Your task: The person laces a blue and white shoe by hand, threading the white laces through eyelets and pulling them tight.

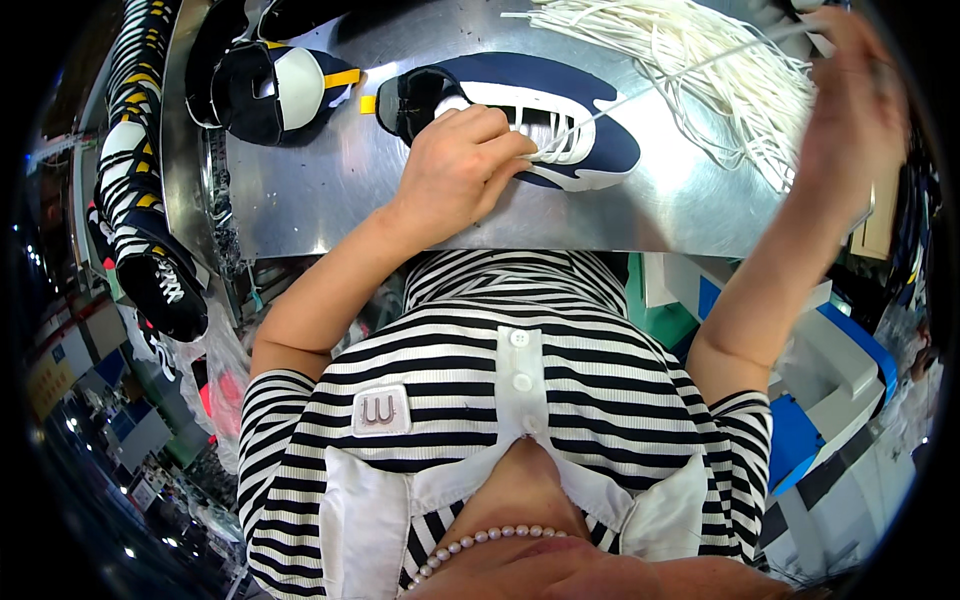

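Observation:
A navy and white shoe upper (600, 150) lies on its side on the metal table, a yellow tab at its heel end. White lacing crosses its throat in several rows. Over the middle of the upper, my left hand (455, 165) is closed, thumb and fingers pinching by the lacing; a lace seems to be between the fingertips. From the eyelets a white shoelace (690, 75) runs taut up to the right. My right hand (855, 110), raised at the far right and blurred by motion, is at the other end of that lace; its fingers are smeared.
Behind the upper, a heap of white laces (690, 60) spreads over the metal table (330, 205). More navy and white uppers with yellow tabs (285, 95) sit at the back left. Beyond the table's left edge hangs a long row of stacked shoe uppers (135, 160).

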### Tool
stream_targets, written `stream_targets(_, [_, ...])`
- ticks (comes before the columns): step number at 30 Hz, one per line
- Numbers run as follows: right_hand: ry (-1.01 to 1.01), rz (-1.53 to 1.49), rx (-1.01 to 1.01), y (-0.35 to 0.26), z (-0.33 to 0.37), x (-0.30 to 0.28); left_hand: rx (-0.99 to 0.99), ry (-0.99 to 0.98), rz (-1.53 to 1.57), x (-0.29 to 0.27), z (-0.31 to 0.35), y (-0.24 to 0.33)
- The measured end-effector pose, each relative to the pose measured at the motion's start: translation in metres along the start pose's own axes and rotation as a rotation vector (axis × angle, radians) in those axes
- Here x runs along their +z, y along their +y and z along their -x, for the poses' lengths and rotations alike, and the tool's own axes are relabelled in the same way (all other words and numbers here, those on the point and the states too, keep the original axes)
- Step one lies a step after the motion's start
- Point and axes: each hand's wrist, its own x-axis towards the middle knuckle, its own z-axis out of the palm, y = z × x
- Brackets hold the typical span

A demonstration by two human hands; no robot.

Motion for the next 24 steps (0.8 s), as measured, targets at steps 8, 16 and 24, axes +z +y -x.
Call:
stream_targets(8, [-0.523, -0.175, 0.754, 0.039, 0.124, 0.054, -0.497, -0.031, 0.371, -0.012, -0.004, 0.003])
stream_targets(16, [-0.666, -0.079, 0.731, 0.059, 0.119, 0.075, -0.608, 0.051, 0.118, 0.007, -0.010, -0.001])
stream_targets(24, [-0.717, -0.008, 0.659, 0.051, 0.118, 0.075, -0.634, 0.254, -0.096, 0.027, -0.012, -0.003])
